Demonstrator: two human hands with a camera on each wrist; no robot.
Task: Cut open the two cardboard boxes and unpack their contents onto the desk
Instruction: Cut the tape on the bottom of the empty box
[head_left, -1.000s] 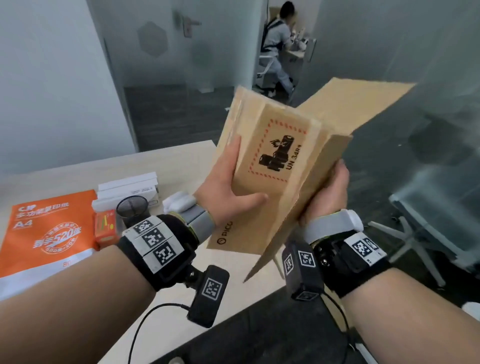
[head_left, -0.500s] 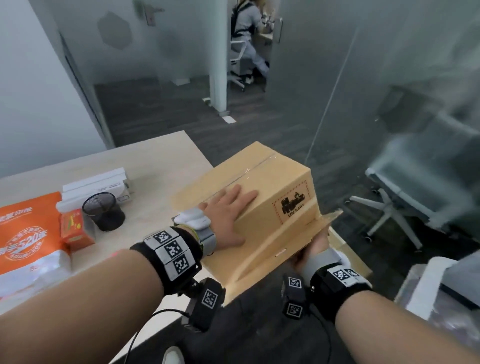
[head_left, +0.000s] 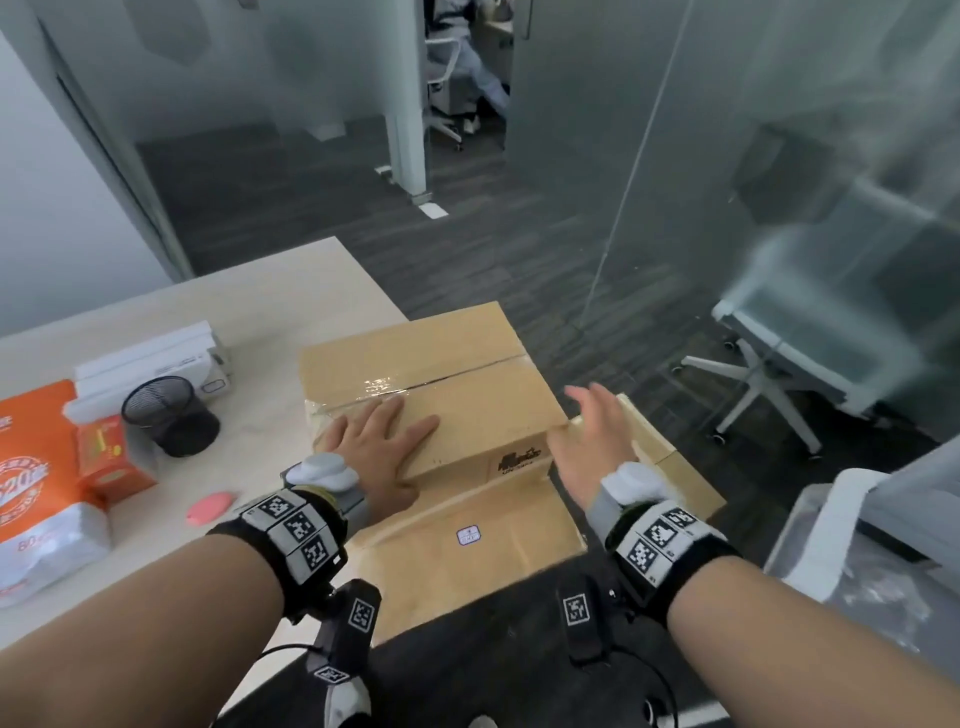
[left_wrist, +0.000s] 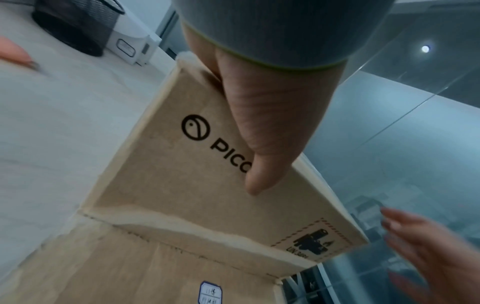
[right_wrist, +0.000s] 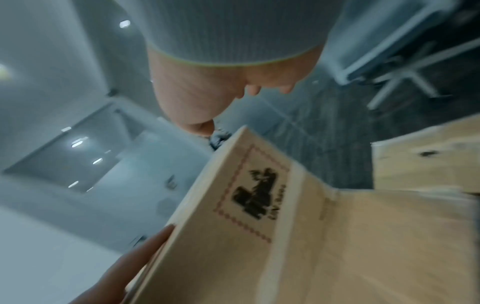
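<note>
A brown cardboard box (head_left: 441, 384) lies on the right end of the desk (head_left: 270, 312), its taped seam facing up. One loose flap (head_left: 467, 561) spreads toward me over the desk edge, and another flap (head_left: 665, 457) sticks out to the right. My left hand (head_left: 379, 441) rests flat on the box top. In the left wrist view its thumb (left_wrist: 267, 144) presses the side face printed PICO (left_wrist: 182, 185). My right hand (head_left: 597, 431) hovers at the box's right corner with relaxed fingers, holding nothing. The box's battery label (right_wrist: 252, 197) shows in the right wrist view.
Left of the box stand a black mesh pen cup (head_left: 166, 415), white boxes (head_left: 150, 364), a small orange carton (head_left: 109, 457) and an orange paper ream (head_left: 36, 467). A pink object (head_left: 210, 506) lies near my left wrist. A glass wall and white chair (head_left: 769, 364) are to the right.
The box has come down from mid-air, turned seam-up and set on the desk. My right hand has let go of it and opened. My left hand stays on it.
</note>
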